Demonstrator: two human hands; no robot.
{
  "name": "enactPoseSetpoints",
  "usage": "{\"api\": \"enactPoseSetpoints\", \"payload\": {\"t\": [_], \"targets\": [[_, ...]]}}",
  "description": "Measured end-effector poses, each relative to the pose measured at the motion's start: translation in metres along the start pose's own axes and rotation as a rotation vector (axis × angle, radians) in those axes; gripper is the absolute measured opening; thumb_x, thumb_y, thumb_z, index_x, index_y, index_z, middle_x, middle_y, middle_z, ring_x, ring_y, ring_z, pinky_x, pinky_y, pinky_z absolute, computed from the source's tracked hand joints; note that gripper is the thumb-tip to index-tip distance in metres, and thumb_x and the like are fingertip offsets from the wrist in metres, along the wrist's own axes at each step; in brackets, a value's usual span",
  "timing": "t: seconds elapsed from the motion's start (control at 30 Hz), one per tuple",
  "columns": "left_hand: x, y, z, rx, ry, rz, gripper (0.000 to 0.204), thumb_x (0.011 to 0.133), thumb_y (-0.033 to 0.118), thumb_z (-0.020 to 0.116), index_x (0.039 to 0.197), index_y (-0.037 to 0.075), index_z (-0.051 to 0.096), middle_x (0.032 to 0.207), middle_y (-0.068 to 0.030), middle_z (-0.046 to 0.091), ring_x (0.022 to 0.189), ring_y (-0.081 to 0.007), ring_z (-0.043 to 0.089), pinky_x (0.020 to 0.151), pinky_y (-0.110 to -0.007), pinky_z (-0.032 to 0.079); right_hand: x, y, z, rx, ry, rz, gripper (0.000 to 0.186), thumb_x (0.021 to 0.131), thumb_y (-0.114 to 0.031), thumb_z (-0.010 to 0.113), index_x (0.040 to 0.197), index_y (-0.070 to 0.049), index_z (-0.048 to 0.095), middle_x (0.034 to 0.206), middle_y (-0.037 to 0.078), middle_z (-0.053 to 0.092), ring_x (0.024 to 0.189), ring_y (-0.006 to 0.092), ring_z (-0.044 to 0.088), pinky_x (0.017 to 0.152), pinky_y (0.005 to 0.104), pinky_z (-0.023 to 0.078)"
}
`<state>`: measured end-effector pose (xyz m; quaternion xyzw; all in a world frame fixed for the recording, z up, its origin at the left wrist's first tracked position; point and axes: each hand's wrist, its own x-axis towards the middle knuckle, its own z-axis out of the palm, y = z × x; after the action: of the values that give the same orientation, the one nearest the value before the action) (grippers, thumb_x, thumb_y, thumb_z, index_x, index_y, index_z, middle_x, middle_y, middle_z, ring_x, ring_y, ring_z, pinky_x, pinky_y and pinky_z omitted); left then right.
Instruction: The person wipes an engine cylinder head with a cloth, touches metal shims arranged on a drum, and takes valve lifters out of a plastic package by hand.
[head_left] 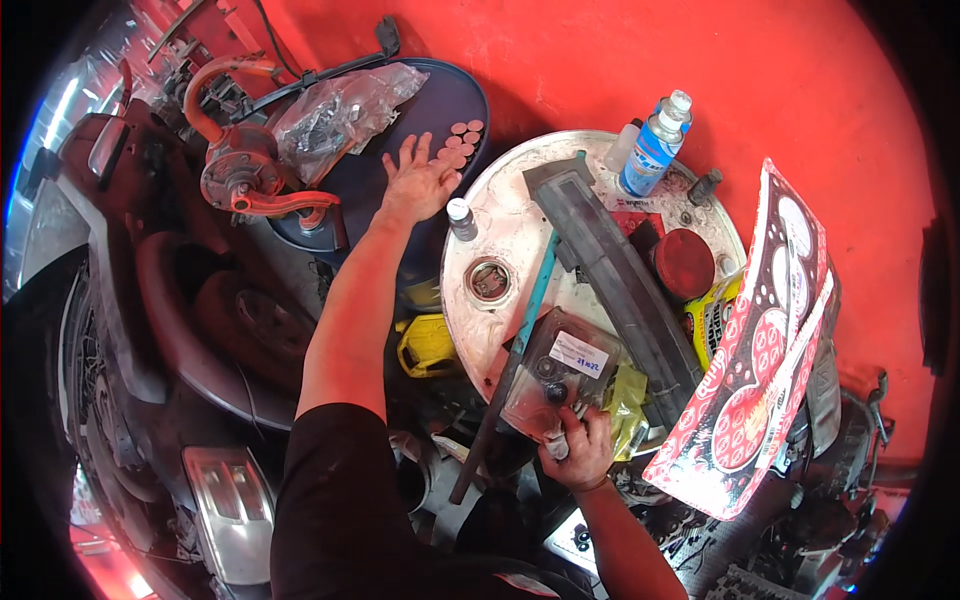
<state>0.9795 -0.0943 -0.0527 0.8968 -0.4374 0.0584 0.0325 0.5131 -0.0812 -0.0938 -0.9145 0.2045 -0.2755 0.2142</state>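
My left hand (415,180), fingers spread, is over the dark blue drum top (405,90), beside several pink round discs (456,147). A crumpled clear plastic bag (345,115) lies left of them. My right hand (580,450) is at the lower edge of the white drum lid (480,230), fingers curled round something small and pale that I cannot make out. It is against a clear plastic box (540,400) with a label and black rings inside. A yellow-green packet (627,410) lies just right of that hand.
An orange hand pump (240,175) stands left. A long dark channel piece (610,285), a teal bar (530,310), bottles (650,145) and a red round pad (683,262) occupy the lid. Patterned card (750,360) overhangs the right. A dark vehicle (160,330) borders the left.
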Motion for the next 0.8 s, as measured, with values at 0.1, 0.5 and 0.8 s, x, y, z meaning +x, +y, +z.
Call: {"api": "enactPoseSetpoints", "payload": {"t": [0.1,0.5,0.8], "targets": [[0.013,-0.001,0.002,0.008,0.1,-0.018,0.048,0.095,0.048,0.046,0.141,0.035,0.048,0.157,-0.0169,0.024,0.147,-0.0369,0.012,0.111,-0.07,0.011,0.0,-0.001,0.0,-0.031,0.009,-0.007,0.065,0.055,-0.028,0.082,0.116,-0.012,0.061,0.107,0.015,0.052,0.089,0.0362,0.055,0.073,0.0453,0.051],[0.043,0.008,-0.009,0.08,0.035,-0.002,0.049,0.095,0.05,0.043,0.142,0.036,0.047,0.16,-0.0134,0.019,0.147,-0.0351,0.012,0.111,-0.071,0.011,0.003,-0.001,-0.003,-0.019,-0.024,0.033,0.065,0.055,-0.031,0.083,0.114,-0.015,0.062,0.105,0.012,0.053,0.086,0.0329,0.056,0.066,0.0418,0.051],[0.049,0.015,-0.009,0.062,0.044,0.011,0.053,0.096,0.044,0.047,0.148,0.037,0.036,0.157,-0.0159,0.024,0.145,-0.0381,0.018,0.109,-0.073,0.013,0.002,-0.001,-0.005,-0.034,-0.009,0.008,0.066,0.054,-0.031,0.083,0.115,-0.015,0.062,0.106,0.011,0.053,0.086,0.0322,0.056,0.064,0.0415,0.051]]}}
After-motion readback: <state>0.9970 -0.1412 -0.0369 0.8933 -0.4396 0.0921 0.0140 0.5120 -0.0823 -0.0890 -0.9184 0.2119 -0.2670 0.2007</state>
